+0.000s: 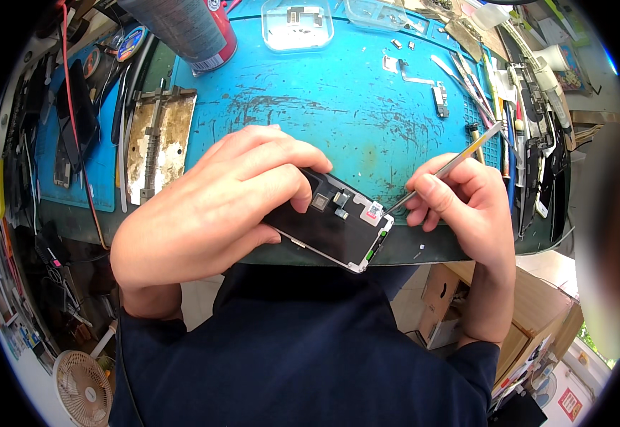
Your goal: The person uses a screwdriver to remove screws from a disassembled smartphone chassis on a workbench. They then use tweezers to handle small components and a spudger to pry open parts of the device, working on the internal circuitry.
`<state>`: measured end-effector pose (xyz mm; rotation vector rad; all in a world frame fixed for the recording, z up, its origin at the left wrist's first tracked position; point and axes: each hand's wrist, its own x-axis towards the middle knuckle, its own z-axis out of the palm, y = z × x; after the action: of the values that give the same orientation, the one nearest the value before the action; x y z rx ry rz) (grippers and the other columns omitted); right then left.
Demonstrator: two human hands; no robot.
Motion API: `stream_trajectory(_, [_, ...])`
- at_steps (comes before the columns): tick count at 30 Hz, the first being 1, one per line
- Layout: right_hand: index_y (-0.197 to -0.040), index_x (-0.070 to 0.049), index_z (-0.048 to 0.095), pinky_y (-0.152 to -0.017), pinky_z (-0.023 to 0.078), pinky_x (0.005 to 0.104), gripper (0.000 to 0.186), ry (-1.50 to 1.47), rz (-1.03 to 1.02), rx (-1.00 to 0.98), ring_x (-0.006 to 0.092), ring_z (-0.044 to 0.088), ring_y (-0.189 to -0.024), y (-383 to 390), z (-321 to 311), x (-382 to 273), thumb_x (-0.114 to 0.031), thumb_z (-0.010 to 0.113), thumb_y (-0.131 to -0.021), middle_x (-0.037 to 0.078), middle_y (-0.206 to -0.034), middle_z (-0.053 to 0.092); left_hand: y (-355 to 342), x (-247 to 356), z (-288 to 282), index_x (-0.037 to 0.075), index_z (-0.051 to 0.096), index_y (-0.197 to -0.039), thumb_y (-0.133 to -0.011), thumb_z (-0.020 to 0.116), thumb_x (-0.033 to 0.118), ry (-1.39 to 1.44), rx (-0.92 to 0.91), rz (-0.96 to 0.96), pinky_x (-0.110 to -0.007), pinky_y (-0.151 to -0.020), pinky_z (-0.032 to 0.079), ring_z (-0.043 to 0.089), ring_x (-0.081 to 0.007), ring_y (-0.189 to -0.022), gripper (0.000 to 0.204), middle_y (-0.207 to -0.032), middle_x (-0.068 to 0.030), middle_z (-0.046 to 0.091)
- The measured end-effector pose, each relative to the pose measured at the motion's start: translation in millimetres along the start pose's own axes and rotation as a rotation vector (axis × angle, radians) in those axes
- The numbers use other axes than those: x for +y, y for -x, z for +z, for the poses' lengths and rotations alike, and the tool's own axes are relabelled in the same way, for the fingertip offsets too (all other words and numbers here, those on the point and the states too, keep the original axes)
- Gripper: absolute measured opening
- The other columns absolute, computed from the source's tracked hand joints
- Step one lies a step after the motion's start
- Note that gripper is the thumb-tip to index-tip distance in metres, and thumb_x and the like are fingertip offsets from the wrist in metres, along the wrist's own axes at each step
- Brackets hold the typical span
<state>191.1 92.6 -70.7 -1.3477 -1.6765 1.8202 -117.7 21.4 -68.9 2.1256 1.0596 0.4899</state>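
Centrally, black smartphone display assembly (349, 238), long axis sloping down rightward | left hand (228, 196): fingers curled around its left end | right hand (459, 201), nearer the right end: fingertips pinching slim metal tool (469, 151), tip beside white-and-red sticker (372, 211), left of fingers

I've got left hand (231, 178) knuckles up, fingers curled in grip; right hand (470, 203) at right, thumb and fingers pinching; both elbows bent, near side.
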Motion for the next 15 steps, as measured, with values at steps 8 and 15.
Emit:
stream_trajectory(8, [-0.108,0.004,0.074,-0.065,0.057,0.0233,0.021,-0.001,0.015,-0.053,0.0102,0.072,-0.074,-2.7,-2.6,-0.8,-0.017,0.072,-0.105,0.008,-0.089,0.076,-0.4,-0.2,0.7,0.006,0.061,-0.103,-0.063,0.085,-0.005,-0.009,0.007,0.005,-0.049,-0.110,0.045,0.053,-0.0385,-0.132,0.047,-0.143,-0.0143,0.061])
stream_trajectory(15, [-0.110,0.003,0.073,-0.068,0.057,0.0230,0.021,-0.029,-0.002,-0.073,0.0099,0.072,-0.077,-2.3,-3.5,1.0,-0.018,0.071,-0.106,0.007,-0.089,0.075,0.4,-0.1,0.8,0.006,0.061,-0.103,-0.063,0.085,-0.004,-0.020,0.010,0.005,-0.049,-0.110,0.045,0.054,-0.0383,-0.132,0.048,-0.143,-0.0143,0.061])
